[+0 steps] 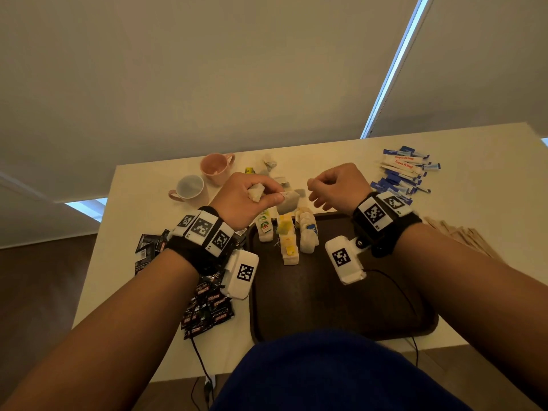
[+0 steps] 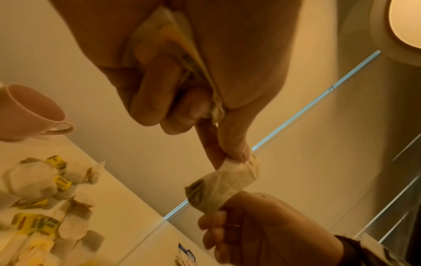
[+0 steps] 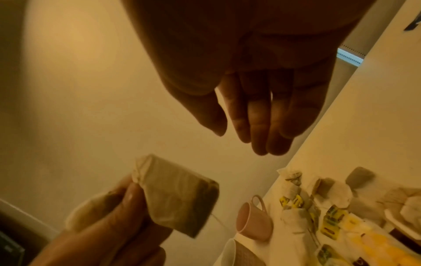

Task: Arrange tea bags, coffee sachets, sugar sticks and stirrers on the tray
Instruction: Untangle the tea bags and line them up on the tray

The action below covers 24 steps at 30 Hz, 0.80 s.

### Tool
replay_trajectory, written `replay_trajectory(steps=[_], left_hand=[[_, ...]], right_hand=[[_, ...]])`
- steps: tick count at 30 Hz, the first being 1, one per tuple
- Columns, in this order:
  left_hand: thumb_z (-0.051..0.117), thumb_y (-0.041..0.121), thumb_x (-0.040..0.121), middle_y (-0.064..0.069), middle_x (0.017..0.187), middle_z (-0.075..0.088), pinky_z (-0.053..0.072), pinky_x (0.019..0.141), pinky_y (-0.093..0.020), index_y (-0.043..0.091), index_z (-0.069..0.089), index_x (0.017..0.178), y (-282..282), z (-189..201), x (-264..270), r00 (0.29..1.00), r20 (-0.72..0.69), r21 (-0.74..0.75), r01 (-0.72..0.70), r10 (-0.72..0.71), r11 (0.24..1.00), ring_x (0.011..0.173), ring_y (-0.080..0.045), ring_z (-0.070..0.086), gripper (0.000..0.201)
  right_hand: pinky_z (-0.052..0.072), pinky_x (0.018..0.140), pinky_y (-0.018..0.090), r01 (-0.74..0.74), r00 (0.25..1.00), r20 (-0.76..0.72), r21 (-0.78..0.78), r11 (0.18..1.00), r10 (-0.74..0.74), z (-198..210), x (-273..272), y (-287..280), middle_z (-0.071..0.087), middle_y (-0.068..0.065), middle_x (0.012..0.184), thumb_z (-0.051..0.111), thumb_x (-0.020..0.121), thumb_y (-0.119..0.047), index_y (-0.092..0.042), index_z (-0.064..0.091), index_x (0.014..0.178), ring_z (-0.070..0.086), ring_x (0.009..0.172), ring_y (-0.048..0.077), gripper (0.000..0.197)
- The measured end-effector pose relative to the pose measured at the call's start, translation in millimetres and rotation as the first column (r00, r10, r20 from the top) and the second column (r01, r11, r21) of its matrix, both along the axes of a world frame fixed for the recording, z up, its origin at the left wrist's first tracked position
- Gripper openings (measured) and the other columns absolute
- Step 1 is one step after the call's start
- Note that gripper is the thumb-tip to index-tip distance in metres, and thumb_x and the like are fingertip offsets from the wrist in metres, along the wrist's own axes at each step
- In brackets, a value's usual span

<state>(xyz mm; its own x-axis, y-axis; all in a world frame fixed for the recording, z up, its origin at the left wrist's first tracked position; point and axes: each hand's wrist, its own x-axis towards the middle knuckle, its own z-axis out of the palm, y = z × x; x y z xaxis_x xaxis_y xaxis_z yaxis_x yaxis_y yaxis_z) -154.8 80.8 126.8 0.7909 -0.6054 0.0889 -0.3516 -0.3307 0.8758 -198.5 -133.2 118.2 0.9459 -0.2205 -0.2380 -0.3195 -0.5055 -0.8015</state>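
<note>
My left hand [image 1: 275, 197] hovers over the tray's far edge and pinches one tea bag [image 1: 289, 201] [image 2: 223, 183] between thumb and forefinger. It also clutches a second tea bag [image 1: 256, 192] [image 2: 159, 36] in the palm. My right hand [image 1: 318, 191] [image 3: 250, 129] hangs just right of the pinched bag, fingers relaxed and empty. Three short rows of tea bags [image 1: 287, 238] lie at the far left of the dark brown tray [image 1: 326, 292]. Black coffee sachets [image 1: 207, 307] are heaped left of the tray, blue and white sugar sticks [image 1: 403, 173] at the far right, wooden stirrers [image 1: 462, 235] right of the tray.
A pink cup [image 1: 215, 167] and a pale cup [image 1: 191, 189] stand at the back left of the white table [image 1: 489, 188]. Loose tea bags [image 1: 275, 170] lie behind the tray. A black cable [image 1: 394, 289] crosses the tray's right side.
</note>
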Motion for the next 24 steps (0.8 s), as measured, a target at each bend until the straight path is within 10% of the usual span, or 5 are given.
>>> replay_trajectory(steps=[6, 11, 18, 24], left_hand=[[0.073, 0.005, 0.086, 0.016, 0.076, 0.064, 0.042, 0.071, -0.005, 0.016, 0.07, 0.087, -3, 23, 6, 0.997, 0.062, 0.052, 0.031, -0.035, 0.998, 0.072, 0.008, 0.06, 0.012], [0.073, 0.009, 0.087, 0.016, 0.075, 0.064, 0.042, 0.068, -0.007, 0.014, 0.072, 0.088, -2, 31, 11, 0.995, 0.099, 0.086, 0.025, -0.034, 0.996, 0.071, 0.008, 0.059, 0.006], [0.075, 0.013, 0.085, 0.014, 0.081, 0.068, 0.044, 0.07, -0.007, 0.014, 0.074, 0.086, -3, 24, 9, 0.968, 0.074, 0.021, -0.243, 0.241, 0.97, 0.075, 0.007, 0.063, 0.002], [0.072, 0.01, 0.087, 0.021, 0.082, 0.063, 0.044, 0.072, -0.003, 0.015, 0.075, 0.101, -15, 25, -9, 0.975, 0.068, -0.011, -0.21, 0.21, 0.978, 0.08, 0.015, 0.061, 0.015]], right_hand=[[0.048, 0.057, 0.024, -0.068, 0.982, 0.177, -0.005, 0.998, 0.068, 10, -2, 7, 0.07, -0.001, 0.066, 0.053, 0.097, -0.042, -0.007, 0.072, 0.077, 0.065, 0.058, 0.01, 0.045], [0.049, 0.058, 0.019, -0.313, 0.879, 0.424, 0.173, 0.934, 0.216, 23, -9, 19, 0.068, 0.003, 0.071, 0.067, 0.09, -0.016, -0.008, 0.071, 0.086, 0.063, 0.059, 0.008, 0.01], [0.049, 0.048, 0.021, -0.1, 0.919, 0.394, 0.182, 0.978, 0.02, 19, -2, 24, 0.067, 0.003, 0.063, 0.072, 0.086, -0.01, -0.006, 0.07, 0.079, 0.06, 0.049, 0.007, 0.009], [0.055, 0.056, 0.025, -0.099, 0.911, 0.413, 0.177, 0.979, 0.017, 20, -1, 29, 0.071, 0.004, 0.067, 0.067, 0.09, -0.012, -0.005, 0.074, 0.086, 0.067, 0.057, 0.014, 0.01]])
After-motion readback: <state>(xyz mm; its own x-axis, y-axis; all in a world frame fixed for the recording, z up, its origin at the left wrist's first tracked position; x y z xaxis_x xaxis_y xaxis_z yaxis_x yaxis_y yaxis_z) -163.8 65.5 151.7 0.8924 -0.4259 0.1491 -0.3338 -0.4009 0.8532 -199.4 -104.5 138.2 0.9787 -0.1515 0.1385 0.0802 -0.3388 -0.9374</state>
